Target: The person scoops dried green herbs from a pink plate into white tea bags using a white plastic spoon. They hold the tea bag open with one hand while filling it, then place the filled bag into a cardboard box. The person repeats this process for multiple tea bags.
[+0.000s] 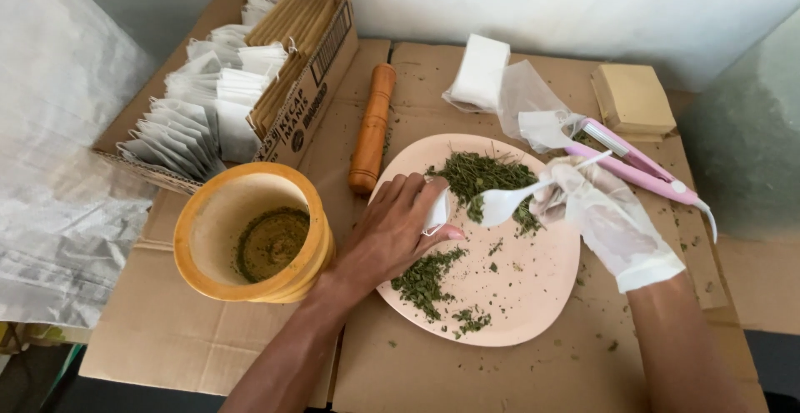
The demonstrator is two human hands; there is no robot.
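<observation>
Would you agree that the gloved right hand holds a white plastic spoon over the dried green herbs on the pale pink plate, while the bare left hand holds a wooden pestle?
Not quite. In the head view, the bare left hand holds a small white paper sachet, not the pestle; the wooden pestle lies untouched on the cardboard. The gloved right hand does hold the white plastic spoon over the dried green herbs on the pale pink plate.

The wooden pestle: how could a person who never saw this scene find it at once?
Start from the large pink plate of dried green herbs in the middle of the cardboard-covered surface. Just beyond its upper left rim, between the plate and the cardboard box of white paper sachets, lies the wooden pestle. It is the only long, round, orange-brown rod; the nearby yellow mortar is a wide bowl.
</observation>
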